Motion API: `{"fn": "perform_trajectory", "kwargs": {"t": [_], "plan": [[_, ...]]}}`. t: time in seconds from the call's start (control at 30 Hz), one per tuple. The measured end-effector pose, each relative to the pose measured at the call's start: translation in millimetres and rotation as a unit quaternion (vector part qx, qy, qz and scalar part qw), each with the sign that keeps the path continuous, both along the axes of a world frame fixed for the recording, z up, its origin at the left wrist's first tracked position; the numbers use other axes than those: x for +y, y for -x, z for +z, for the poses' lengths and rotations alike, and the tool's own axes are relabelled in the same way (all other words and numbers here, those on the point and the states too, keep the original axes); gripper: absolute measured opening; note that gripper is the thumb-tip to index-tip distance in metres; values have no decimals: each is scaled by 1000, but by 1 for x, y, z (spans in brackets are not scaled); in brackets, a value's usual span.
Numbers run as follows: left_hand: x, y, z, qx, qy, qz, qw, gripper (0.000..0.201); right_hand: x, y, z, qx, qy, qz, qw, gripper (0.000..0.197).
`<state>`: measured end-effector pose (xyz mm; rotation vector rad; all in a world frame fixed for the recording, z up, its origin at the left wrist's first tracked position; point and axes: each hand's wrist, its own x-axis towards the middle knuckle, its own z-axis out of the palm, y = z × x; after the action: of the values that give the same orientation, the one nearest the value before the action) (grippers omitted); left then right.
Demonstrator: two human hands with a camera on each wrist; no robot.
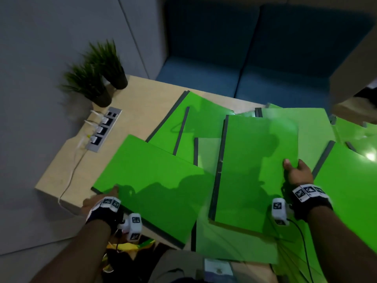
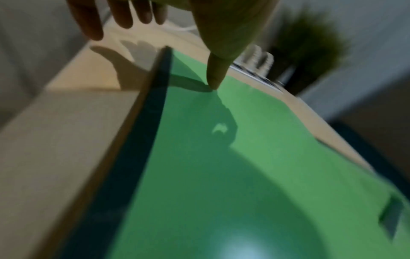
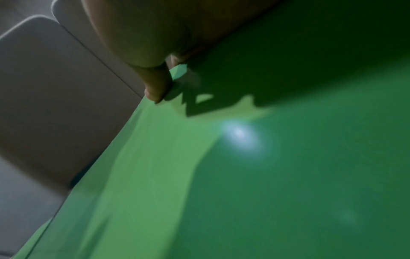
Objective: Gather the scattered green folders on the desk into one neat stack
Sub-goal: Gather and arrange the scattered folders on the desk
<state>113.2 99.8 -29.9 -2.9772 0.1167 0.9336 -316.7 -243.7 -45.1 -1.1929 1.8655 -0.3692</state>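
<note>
Several green folders with dark spines lie scattered and overlapping on the light wooden desk [image 1: 138,103]. My left hand [image 1: 106,196] is at the near-left corner of the leftmost folder [image 1: 155,180]. Its thumb [image 2: 216,70] touches the green cover, and its straight fingers [image 2: 124,15] hover over the bare desk past the dark spine [image 2: 155,98]. My right hand [image 1: 293,168] pinches the right edge of the central folder [image 1: 259,170], thumb [image 3: 156,87] on top. That folder sits slightly raised over paler green sheets [image 1: 234,246]. More folders lie behind [image 1: 204,117] and to the right [image 1: 350,190].
Two potted grass plants [image 1: 114,64] [image 1: 87,84] stand at the desk's far-left corner. A grey power strip [image 1: 104,129] with white plugs is beside them, and its cable [image 1: 69,180] trails off the left edge. A blue sofa [image 1: 265,58] lies beyond the desk.
</note>
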Motion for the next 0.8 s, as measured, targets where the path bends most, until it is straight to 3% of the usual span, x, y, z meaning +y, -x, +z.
{"fn": "perform_trajectory", "kwargs": {"t": [0.1,0.13,0.2,0.33,0.4,0.5,0.63,0.8], "plan": [[-6,8,-3,54,2,-43,998,97,1,-4,-1,-15,-6,1,1000,70],[-10,10,-3,64,-12,-85,994,96,2,-6,1,-21,-16,-8,1000,75],[-24,11,1,63,-4,-88,994,88,1,-5,0,-29,-24,-24,999,87],[-37,10,8,55,94,24,994,69,3,-7,9,-24,-24,-35,999,71],[-45,4,19,24,182,131,974,53,2,-5,10,-35,-27,-43,998,69],[-52,-25,27,-36,275,154,948,39,-4,2,13,-79,-33,-56,995,72],[-89,-33,54,-30,350,97,931,33,-11,30,28,-100,-24,-77,992,70],[-159,24,44,44,355,-32,933,30,-17,80,47,-116,-12,-134,984,70]]}}
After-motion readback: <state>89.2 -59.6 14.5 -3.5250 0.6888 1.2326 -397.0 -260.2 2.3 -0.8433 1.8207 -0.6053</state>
